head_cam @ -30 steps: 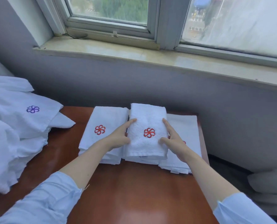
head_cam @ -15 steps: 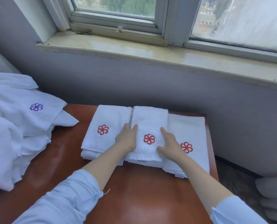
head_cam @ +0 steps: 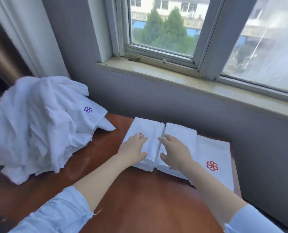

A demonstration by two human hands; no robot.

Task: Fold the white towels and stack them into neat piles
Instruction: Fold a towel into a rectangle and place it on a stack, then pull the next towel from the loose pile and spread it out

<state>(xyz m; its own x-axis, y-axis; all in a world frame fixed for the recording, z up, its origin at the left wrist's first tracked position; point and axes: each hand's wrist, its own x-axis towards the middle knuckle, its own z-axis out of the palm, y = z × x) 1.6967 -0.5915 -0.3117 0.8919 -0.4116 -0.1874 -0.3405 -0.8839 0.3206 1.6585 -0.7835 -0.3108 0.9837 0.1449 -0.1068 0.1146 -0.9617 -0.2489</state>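
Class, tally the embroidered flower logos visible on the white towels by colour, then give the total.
Red logos: 2 (one partly under the left hand)
Purple logos: 1
Total: 3

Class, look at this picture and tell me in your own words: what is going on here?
A person is sorting white towels on a wooden table. The left hand rests on the left folded pile, the right hand on the middle pile beside it. A third folded pile lies to the right, and a heap of unfolded towels waits at the left.
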